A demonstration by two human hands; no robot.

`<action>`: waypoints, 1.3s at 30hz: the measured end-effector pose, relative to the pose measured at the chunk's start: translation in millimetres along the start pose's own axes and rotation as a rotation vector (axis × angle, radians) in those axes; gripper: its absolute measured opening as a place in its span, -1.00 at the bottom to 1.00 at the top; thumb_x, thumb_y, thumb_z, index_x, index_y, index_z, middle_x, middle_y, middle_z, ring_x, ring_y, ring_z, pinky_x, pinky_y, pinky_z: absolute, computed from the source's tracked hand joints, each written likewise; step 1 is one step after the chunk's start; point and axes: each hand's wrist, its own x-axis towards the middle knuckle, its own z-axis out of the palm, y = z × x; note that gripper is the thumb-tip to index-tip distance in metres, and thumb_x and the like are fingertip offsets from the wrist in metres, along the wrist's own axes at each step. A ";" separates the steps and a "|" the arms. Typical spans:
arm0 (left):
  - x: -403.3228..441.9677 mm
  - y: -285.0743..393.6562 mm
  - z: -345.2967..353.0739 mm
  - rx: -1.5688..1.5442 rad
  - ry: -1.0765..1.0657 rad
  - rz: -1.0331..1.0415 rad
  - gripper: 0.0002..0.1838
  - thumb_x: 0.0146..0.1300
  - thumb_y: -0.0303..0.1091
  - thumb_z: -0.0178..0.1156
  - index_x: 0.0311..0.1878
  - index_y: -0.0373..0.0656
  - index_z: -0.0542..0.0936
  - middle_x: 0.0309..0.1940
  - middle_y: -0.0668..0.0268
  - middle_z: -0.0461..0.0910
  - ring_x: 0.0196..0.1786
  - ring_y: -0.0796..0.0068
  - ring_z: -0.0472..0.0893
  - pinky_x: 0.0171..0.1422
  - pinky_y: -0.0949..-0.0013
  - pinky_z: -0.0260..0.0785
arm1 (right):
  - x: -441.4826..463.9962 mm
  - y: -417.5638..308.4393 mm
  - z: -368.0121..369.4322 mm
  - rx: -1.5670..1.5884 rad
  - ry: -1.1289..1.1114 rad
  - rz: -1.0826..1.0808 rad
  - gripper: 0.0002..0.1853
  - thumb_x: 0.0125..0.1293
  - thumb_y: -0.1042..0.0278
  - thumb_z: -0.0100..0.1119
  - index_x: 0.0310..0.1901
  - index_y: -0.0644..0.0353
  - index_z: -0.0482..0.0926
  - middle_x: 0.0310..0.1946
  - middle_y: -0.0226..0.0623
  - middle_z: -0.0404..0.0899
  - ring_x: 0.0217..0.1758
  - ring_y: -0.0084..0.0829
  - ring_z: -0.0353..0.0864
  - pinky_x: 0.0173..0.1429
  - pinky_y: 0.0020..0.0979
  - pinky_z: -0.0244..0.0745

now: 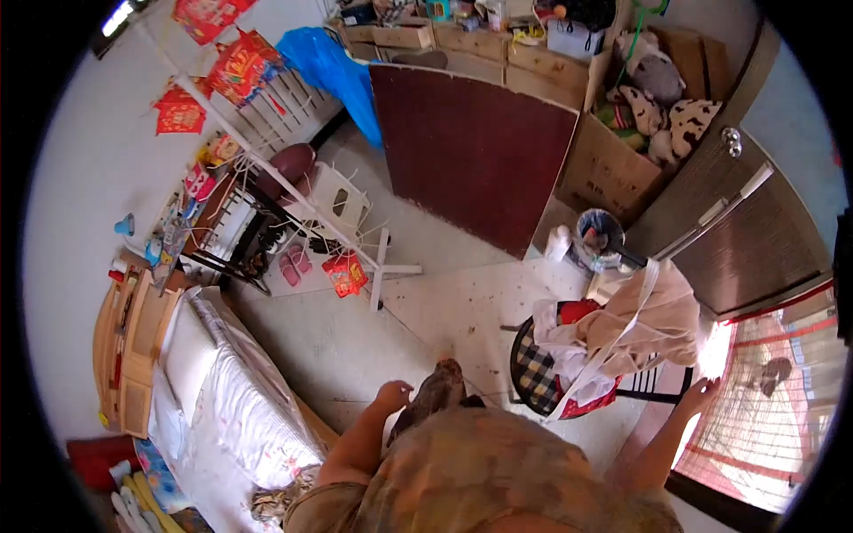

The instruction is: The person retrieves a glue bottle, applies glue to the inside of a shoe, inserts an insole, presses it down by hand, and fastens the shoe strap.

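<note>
While my right hand [706, 392] lies beside the red-banded curtain [745, 422], lower right, I cannot tell its grip or my left hand's [392, 395], and would keep the right clear of the laden chair [536, 377].

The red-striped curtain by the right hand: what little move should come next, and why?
Maybe move the right hand gently toward the red-striped curtain: it is close to the curtain's edge, while the chair, piled with cloth, stands on the hand's other side.
</note>
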 end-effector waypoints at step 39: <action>471.8 295.0 -416.7 -0.620 0.648 0.349 -0.76 0.21 -0.27 -0.02 -0.41 -0.22 0.53 -0.68 0.43 0.41 -0.62 0.70 0.28 -0.52 0.52 0.15 | 86.1 -718.4 520.9 0.584 -0.881 -0.458 -0.69 0.12 0.27 0.04 -0.10 0.17 0.46 -0.27 -0.15 0.50 -0.21 -0.27 0.50 -0.10 -0.35 0.39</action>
